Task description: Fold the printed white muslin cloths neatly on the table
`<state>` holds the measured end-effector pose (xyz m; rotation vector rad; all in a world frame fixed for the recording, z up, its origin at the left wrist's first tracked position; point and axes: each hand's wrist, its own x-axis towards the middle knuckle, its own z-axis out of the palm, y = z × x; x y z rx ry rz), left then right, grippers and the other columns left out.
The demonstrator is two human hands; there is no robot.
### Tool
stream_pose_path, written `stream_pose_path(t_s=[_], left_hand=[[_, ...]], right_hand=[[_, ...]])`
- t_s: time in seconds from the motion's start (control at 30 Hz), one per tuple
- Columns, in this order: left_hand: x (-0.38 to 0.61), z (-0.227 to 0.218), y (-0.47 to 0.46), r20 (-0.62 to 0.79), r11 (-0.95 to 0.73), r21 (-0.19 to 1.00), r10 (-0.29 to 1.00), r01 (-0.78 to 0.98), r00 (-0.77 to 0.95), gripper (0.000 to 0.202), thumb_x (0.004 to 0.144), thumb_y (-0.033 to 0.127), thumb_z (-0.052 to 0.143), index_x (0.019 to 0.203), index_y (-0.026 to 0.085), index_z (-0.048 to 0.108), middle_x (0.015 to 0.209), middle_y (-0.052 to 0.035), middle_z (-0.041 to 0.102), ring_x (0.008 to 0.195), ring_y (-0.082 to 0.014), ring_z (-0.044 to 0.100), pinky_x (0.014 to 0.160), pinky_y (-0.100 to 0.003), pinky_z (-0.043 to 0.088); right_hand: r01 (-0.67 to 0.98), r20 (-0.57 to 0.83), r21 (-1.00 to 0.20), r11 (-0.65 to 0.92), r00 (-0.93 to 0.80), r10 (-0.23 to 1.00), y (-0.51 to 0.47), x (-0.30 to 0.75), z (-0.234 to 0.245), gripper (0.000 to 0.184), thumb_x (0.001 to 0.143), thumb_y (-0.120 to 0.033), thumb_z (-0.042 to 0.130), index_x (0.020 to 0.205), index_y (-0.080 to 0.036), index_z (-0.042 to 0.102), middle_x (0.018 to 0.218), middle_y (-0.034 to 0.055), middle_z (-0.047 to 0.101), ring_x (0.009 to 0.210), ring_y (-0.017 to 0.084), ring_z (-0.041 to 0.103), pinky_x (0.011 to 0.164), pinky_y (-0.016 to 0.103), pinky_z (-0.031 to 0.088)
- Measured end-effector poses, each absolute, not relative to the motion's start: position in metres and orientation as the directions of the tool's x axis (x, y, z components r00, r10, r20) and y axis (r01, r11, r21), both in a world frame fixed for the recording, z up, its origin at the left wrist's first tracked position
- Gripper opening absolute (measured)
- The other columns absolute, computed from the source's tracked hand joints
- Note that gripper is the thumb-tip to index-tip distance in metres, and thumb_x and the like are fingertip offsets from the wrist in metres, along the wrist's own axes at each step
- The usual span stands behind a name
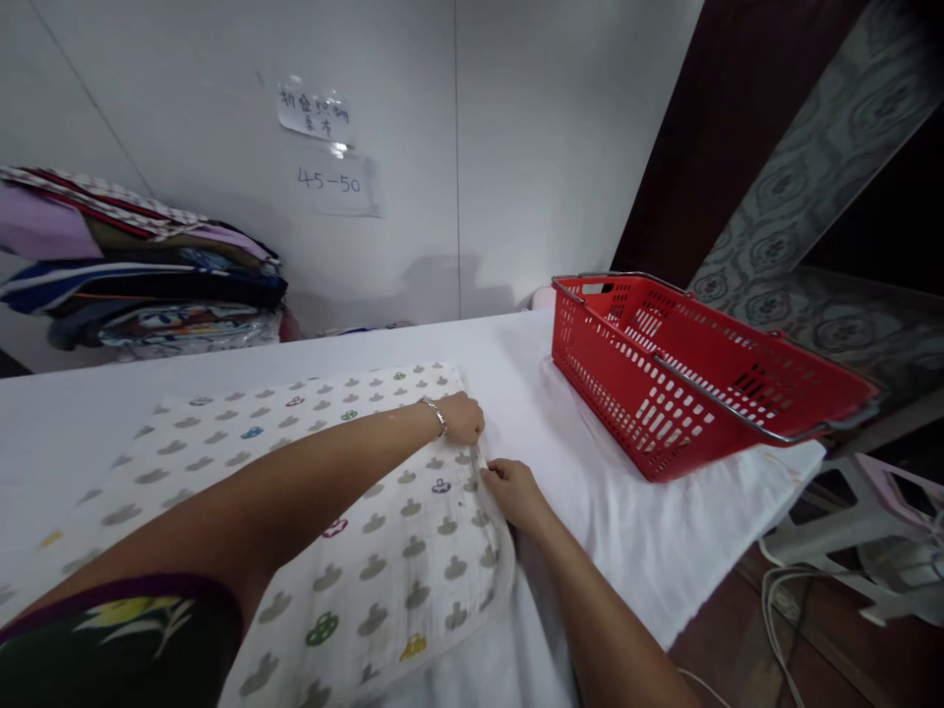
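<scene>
A white cloth (383, 531) printed with grey shapes and a few coloured mushrooms and cars lies spread on the table; its rounded near-right corner shows. My left hand (462, 419), with a bracelet (435, 417) at the wrist, is closed at the cloth's right edge, its fingertips mostly hidden. Just nearer to me, my right hand (514, 494) pinches the same edge between thumb and fingers. My left forearm crosses over the cloth and covers part of it.
A red plastic basket (626, 369) with metal handles stands on the white-covered table (516, 344) at right. Folded fabrics (162, 270) are stacked at back left. Paper signs (331, 182) hang on the wall. A white stool (830, 521) and cables (771, 610) are at lower right.
</scene>
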<state>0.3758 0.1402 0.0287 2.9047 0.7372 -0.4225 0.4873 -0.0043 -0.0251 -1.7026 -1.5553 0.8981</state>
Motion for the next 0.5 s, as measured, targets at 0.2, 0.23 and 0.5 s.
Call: stream_pose_path(t_s=[0.2,0.23,0.5], left_hand=[[0.386,0.03,0.14,-0.314,-0.883,-0.009,0.448,0.47,0.837,0.009,0.059,0.012,0.059,0.057,0.021,0.058,0.062,0.0004,0.063,0.075,-0.0172,0.056,0.099,-0.043,0.022],[0.387,0.029,0.14,-0.316,-0.882,-0.009,0.45,0.472,0.835,0.011,0.058,0.01,0.059,0.06,0.021,0.059,0.062,0.0007,0.063,0.072,-0.0167,0.056,0.099,-0.044,0.023],[0.401,0.011,0.151,-0.293,-0.844,-0.007,0.515,0.537,0.806,0.02,0.051,0.003,0.064,0.059,0.017,0.054,0.061,-0.0014,0.063,0.076,-0.0224,0.058,0.097,-0.054,0.022]], right_hand=[[0.532,-0.066,-0.845,-0.054,-0.004,0.998,-0.007,0.49,-0.029,0.03,0.079,-0.023,0.038,0.054,-0.015,0.054,0.05,-0.0031,0.04,0.055,0.011,0.038,0.049,0.021,0.024],[0.539,-0.069,-0.84,-0.057,-0.002,0.998,-0.007,0.489,-0.028,0.028,0.077,-0.021,0.039,0.053,-0.015,0.052,0.049,-0.0034,0.038,0.054,0.01,0.037,0.049,0.021,0.023],[0.561,-0.081,-0.825,-0.067,-0.001,0.997,-0.007,0.489,-0.026,0.026,0.076,-0.019,0.04,0.051,-0.017,0.045,0.048,-0.0042,0.035,0.053,0.01,0.036,0.049,0.021,0.023]])
